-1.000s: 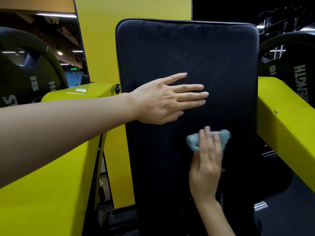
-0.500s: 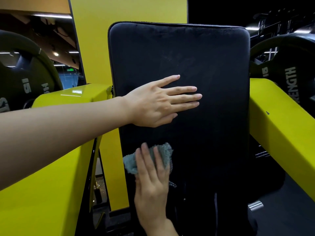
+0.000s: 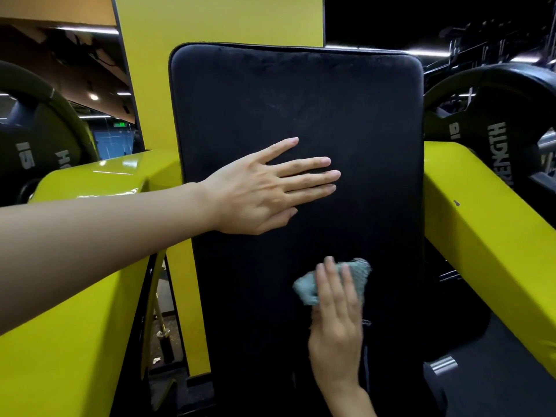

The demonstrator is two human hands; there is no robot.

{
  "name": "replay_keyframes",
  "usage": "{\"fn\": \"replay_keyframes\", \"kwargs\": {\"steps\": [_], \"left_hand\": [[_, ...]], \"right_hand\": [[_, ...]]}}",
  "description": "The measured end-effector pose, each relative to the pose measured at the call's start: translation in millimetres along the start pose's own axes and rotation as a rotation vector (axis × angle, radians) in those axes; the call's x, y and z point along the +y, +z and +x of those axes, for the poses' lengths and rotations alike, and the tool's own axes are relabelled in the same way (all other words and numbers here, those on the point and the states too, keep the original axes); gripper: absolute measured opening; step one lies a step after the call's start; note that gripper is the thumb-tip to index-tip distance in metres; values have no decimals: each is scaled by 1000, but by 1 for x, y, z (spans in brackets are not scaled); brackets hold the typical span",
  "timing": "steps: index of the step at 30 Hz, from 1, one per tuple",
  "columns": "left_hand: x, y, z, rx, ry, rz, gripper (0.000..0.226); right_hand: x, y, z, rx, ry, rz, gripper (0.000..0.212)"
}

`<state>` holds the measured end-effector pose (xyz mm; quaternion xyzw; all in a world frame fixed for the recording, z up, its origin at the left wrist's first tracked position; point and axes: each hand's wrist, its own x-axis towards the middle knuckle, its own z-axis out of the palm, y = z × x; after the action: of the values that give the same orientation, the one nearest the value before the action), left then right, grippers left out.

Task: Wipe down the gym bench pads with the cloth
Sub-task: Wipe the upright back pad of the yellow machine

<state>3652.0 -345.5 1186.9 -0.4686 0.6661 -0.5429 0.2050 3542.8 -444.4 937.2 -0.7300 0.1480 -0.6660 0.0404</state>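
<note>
At the far left of the frame a black weight plate (image 3: 33, 139) marked "15" stands behind a yellow machine arm (image 3: 75, 296) that fills the lower left corner. The left hand (image 3: 258, 194) reaches in from the left edge over that arm, fingers spread and flat, palm pressed on the black bench pad (image 3: 301, 100) at about mid-height; it grips nothing.

The pad stands upright in the centre of the frame, one single panel with rounded upper corners and piped edges, backed by a yellow upright post (image 3: 216, 22) that shows above it and along its lower left side. The upper third of the pad is bare, and a strip along its right edge is free as well (faint smears show near the top centre).

In the lower centre the right hand (image 3: 337, 320) comes up from the bottom edge, fingers extended and close together, pressing one bunched teal cloth (image 3: 310, 288) against the pad; the cloth shows on both sides of the fingers (image 3: 329, 275).

On the right a second yellow machine arm (image 3: 487, 236) slopes from the pad's right edge to the lower right corner, and a second black weight plate (image 3: 493, 121) sits above it in the upper right. Two plates, two yellow arms, one pad, one cloth. No containers are in view.
</note>
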Motion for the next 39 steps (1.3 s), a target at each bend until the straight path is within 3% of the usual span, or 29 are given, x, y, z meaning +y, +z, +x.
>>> {"fn": "replay_keyframes", "kwargs": {"steps": [6, 11, 16, 19, 22, 30, 34, 39], "left_hand": [[5, -1, 2, -18, -17, 14, 60], [9, 0, 5, -17, -36, 27, 60], [16, 2, 10, -23, -39, 31, 61], [17, 2, 12, -32, -38, 33, 61], [20, 1, 13, -45, -45, 36, 61], [26, -1, 18, -80, -57, 39, 62], [28, -1, 20, -99, -56, 47, 62], [33, -1, 24, -108, -56, 56, 62]], "right_hand": [[48, -21, 17, 41, 129, 22, 52], [17, -10, 17, 97, 273, 162, 52], [-17, 4, 0, -9, 38, 190, 43], [-42, 11, -15, -94, -150, 187, 54], [-43, 11, -16, -117, -202, 133, 59], [27, -11, -5, -92, -88, 4, 63], [61, -26, 9, -59, -47, 16, 50], [82, -32, 20, 3, 12, 21, 52]]}}
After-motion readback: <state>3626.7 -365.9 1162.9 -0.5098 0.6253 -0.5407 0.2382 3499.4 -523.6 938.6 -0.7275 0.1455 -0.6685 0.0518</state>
